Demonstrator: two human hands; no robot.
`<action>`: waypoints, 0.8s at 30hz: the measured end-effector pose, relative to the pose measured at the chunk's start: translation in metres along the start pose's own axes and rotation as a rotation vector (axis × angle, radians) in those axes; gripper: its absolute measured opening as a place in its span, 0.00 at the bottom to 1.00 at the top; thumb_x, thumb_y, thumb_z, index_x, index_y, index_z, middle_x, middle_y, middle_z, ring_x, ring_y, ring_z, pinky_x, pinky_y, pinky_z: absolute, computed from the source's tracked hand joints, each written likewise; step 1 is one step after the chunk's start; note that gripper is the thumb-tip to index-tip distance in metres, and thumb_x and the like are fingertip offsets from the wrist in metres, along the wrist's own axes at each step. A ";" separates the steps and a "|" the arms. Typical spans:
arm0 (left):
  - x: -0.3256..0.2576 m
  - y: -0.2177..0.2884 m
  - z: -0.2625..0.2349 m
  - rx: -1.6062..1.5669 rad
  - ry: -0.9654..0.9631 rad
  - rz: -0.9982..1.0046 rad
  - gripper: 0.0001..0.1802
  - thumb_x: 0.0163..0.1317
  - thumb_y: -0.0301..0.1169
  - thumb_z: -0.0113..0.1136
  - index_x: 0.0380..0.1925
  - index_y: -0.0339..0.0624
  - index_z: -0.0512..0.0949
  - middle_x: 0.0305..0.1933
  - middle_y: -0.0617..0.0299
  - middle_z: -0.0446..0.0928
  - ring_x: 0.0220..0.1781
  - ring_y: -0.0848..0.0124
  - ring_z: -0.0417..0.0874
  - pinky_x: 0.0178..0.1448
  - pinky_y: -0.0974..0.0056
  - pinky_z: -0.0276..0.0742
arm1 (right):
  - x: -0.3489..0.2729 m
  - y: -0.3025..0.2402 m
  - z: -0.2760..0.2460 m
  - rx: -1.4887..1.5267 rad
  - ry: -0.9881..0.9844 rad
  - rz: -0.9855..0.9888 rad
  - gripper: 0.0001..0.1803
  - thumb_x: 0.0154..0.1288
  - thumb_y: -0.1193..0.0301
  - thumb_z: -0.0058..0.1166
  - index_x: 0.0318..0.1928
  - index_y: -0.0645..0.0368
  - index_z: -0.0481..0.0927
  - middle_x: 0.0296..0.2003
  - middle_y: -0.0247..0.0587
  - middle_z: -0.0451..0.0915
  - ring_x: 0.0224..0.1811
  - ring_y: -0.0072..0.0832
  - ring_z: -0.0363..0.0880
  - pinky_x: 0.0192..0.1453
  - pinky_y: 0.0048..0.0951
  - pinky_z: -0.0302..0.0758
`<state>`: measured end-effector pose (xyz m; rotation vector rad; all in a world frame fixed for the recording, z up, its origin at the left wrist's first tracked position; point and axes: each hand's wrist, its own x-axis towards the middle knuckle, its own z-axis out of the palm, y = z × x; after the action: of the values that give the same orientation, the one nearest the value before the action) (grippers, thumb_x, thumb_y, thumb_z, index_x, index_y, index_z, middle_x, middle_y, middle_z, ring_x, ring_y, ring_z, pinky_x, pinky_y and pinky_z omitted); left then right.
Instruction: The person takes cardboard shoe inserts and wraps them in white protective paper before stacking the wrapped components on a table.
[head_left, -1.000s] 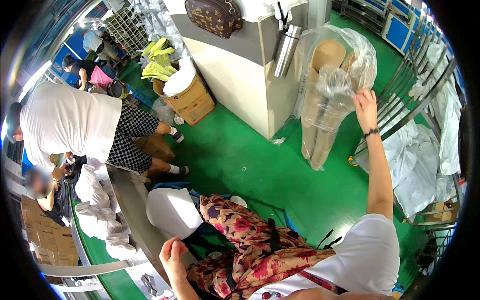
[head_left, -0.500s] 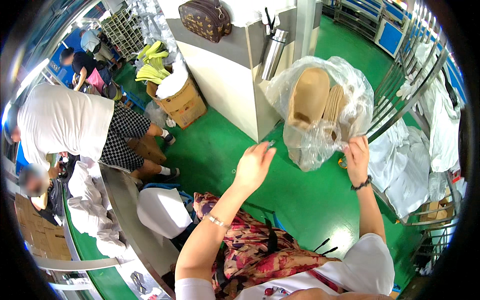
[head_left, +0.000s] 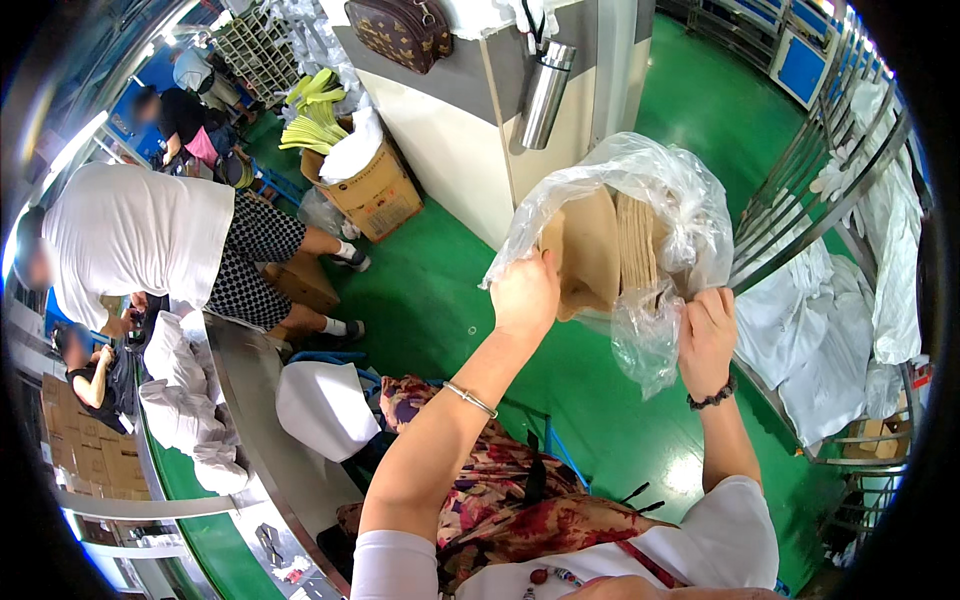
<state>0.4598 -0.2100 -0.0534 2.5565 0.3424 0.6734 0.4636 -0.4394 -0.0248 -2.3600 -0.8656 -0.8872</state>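
Observation:
A clear plastic bag [head_left: 690, 225] hangs in front of me above the green floor, its mouth spread. Inside are brown, cardboard-coloured rounded pieces; a larger hollow piece [head_left: 583, 250] lies beside a tight upright stack of thin ones [head_left: 634, 240]. My left hand [head_left: 527, 295] is closed on the bag's left rim, next to the hollow piece. Closed on the gathered right edge is my right hand [head_left: 708, 340]. Between my hands a crumpled flap of the plastic droops down. What the lower part of the bag rests on is hidden.
A pillar [head_left: 450, 140] carrying a steel flask [head_left: 547, 95] and a brown handbag [head_left: 405, 30] stands ahead. On the right is a metal rack [head_left: 850, 200] with white cloths. An open carton [head_left: 375, 195], a bent-over person [head_left: 140, 235] and a metal-edged table [head_left: 240, 400] are leftward.
My left hand has moved right onto the bag's rim, from beside it. The bag has been pulled nearer and its mouth spread wider. My right hand keeps its hold, slightly lower.

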 end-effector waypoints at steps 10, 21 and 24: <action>0.025 -0.018 -0.053 -0.318 -0.058 -0.129 0.12 0.59 0.32 0.56 0.27 0.31 0.77 0.29 0.40 0.76 0.32 0.51 0.79 0.36 0.56 0.74 | 0.037 0.020 0.026 0.076 0.112 -0.046 0.08 0.45 0.83 0.55 0.22 0.64 0.68 0.27 0.44 0.66 0.29 0.42 0.65 0.32 0.37 0.64; -0.106 -0.139 -0.101 -1.850 -0.329 -0.494 0.24 0.66 0.41 0.45 0.56 0.35 0.67 0.51 0.50 0.71 0.51 0.64 0.74 0.56 0.62 0.69 | 0.056 0.021 0.044 0.009 0.055 -0.080 0.06 0.48 0.80 0.50 0.22 0.63 0.67 0.27 0.45 0.66 0.32 0.43 0.66 0.34 0.38 0.65; -0.124 -0.155 -0.107 -2.005 -0.462 -0.393 0.26 0.63 0.46 0.47 0.47 0.31 0.70 0.35 0.48 0.73 0.36 0.61 0.76 0.38 0.63 0.73 | 0.052 0.021 0.051 -0.002 0.072 -0.109 0.04 0.48 0.81 0.48 0.22 0.64 0.66 0.29 0.45 0.68 0.35 0.44 0.67 0.37 0.37 0.66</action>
<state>0.2811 -0.0794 -0.0983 0.6038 -0.0705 0.0202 0.5292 -0.4026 -0.0271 -2.2859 -0.9720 -1.0096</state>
